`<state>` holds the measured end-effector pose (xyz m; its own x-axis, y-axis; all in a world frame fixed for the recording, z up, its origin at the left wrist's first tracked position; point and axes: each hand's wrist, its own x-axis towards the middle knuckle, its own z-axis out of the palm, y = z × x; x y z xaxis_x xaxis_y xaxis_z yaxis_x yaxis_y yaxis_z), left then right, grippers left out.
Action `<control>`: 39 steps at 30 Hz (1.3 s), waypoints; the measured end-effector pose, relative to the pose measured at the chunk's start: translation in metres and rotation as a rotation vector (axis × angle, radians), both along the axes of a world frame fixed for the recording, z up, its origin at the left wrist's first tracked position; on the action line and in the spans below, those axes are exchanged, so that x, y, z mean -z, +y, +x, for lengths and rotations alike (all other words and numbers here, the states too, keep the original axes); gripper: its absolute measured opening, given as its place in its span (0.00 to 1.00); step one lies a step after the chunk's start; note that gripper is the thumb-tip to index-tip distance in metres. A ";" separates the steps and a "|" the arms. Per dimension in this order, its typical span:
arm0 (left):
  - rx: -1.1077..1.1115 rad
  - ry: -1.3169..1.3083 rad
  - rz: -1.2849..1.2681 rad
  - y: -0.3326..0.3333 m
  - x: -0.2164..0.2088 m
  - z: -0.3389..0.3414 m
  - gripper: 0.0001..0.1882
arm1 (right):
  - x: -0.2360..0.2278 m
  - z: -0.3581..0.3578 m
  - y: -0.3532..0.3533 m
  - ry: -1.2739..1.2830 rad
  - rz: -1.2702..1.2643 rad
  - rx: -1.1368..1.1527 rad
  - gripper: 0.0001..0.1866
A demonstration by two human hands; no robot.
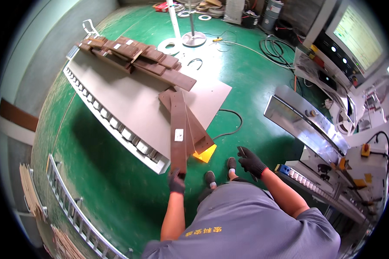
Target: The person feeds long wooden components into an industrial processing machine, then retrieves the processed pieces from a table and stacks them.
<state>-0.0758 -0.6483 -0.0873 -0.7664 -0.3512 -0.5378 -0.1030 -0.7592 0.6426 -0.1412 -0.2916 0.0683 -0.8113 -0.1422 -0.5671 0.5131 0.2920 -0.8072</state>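
My left hand (176, 181), in a dark glove, is closed round the near end of a long brown board (178, 151) with a white label. The board's far part rests over another brown board (197, 129) lying slantwise on the pale tabletop (129, 112). My right hand (251, 162), in a dark glove with a red cuff, is apart from the boards, over the floor to the right. Its fingers are curled around something thin and dark, too small to name.
Several brown boards (147, 58) lie stacked along the table's far side. A machine (307, 121) with a metal plate and a roller rail (309, 181) stands on the right, with a screen (358, 34) beyond. Hoses (272, 49) lie on the green floor; a metal roller frame (80, 213) is lower left.
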 end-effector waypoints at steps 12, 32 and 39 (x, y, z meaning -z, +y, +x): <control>0.461 0.901 -1.598 0.066 -0.321 -0.062 0.15 | -0.162 0.044 -0.065 0.801 0.272 -0.159 0.38; 0.695 1.055 -1.559 0.296 -0.320 0.063 0.12 | -0.165 0.164 0.108 0.469 0.206 -0.111 0.35; 1.069 1.115 -1.451 0.358 -0.365 0.045 0.25 | -0.181 0.185 0.195 0.649 0.032 -0.002 0.24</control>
<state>-0.0306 -0.2898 0.2773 -0.6299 0.6882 0.3602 0.6955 0.2933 0.6560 0.0439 -0.0970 0.2490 -0.9902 -0.1351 0.0339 -0.0762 0.3217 -0.9438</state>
